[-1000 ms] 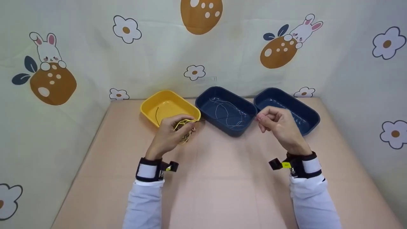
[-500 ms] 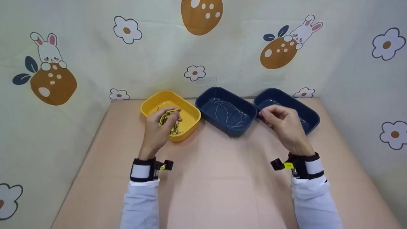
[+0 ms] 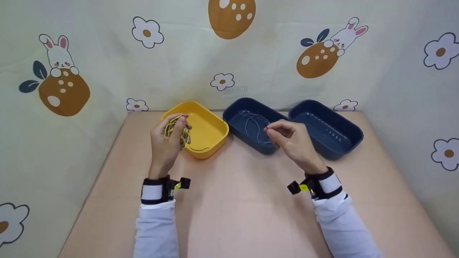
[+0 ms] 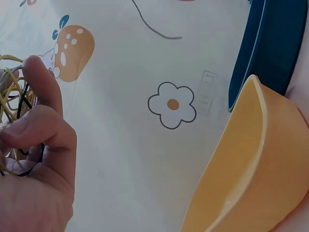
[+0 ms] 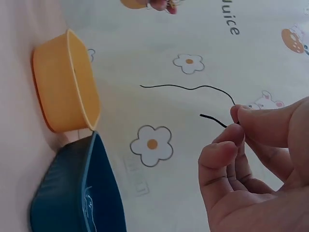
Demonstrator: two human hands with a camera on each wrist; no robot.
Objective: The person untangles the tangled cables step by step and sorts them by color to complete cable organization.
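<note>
My left hand [image 3: 164, 145] holds a tangled bundle of yellow, black and white wires [image 4: 13, 104] in its curled fingers, over the left side of the yellow bin [image 3: 223, 138]. A loose dark end [image 3: 199, 149] sticks out of the bundle across that bin. Between thumb and index finger, my right hand [image 3: 297, 145] pinches a single thin black wire [image 5: 192, 88]. Its long wavy end and a short end stick out from the fingertips in the right wrist view. This hand overlaps the right end of the middle blue bin [image 3: 247, 139], where thin white strands [image 3: 246, 125] lie.
A second blue bin [image 3: 353, 143] stands at the right, close against the middle one. The bins line up along the back of the pink tabletop [image 3: 229, 215], below a patterned cloth wall [image 3: 186, 68].
The black wire, first stretched between both hands, has come away from the bundle. My left hand has moved left with the bundle; my right hand has shifted left over the middle bin.
</note>
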